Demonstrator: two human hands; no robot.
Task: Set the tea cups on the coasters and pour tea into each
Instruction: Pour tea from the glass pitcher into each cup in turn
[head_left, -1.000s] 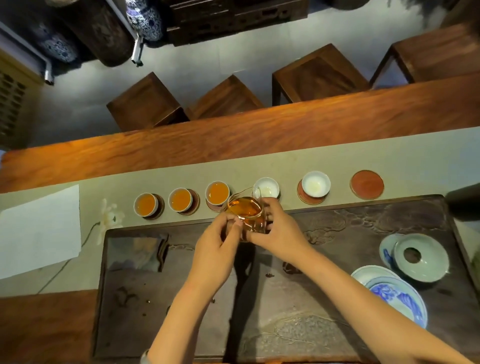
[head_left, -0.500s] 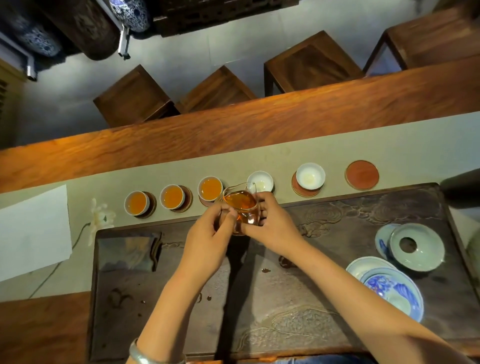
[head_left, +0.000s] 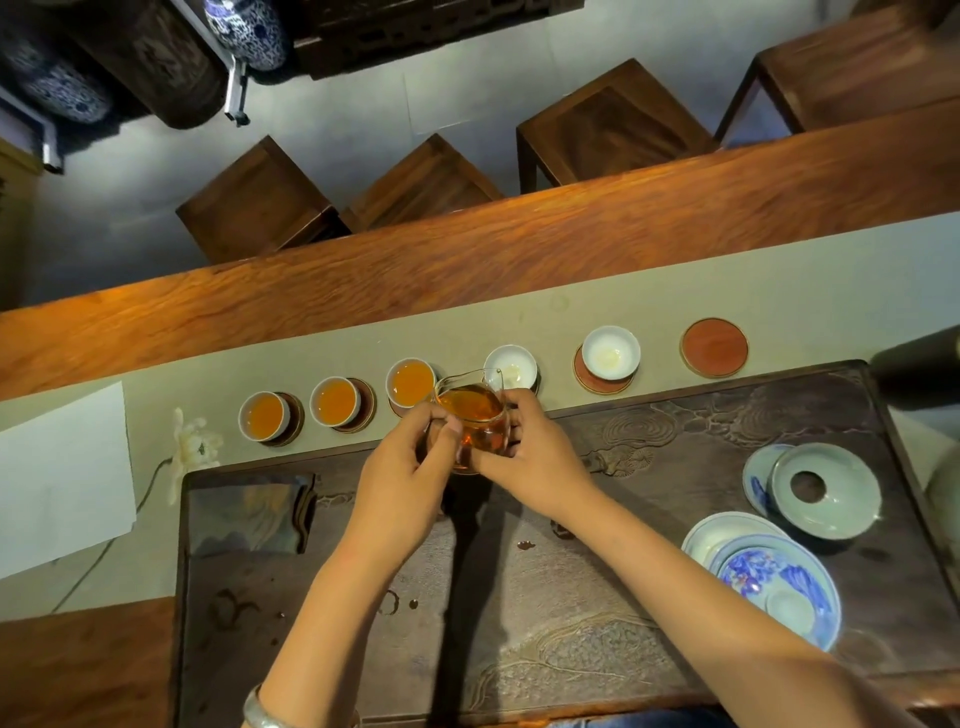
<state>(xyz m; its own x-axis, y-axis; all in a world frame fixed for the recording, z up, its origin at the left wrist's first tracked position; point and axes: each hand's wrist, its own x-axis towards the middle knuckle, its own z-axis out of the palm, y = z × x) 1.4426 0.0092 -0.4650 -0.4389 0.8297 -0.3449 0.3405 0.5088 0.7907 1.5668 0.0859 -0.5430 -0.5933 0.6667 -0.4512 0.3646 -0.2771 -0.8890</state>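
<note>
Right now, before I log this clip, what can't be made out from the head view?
- Fourth cup: the glass pitcher covers its near edge and its coaster; whether it holds tea is unclear.
- Pitcher's base: hidden by the left hand and right hand, both in a grip on it.
- Dark object at right: cut off by the frame edge.

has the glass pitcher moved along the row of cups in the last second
No. The glass pitcher sits in front of the gap between the third filled cup and the first empty cup, as before; only the camera shifted.
</note>
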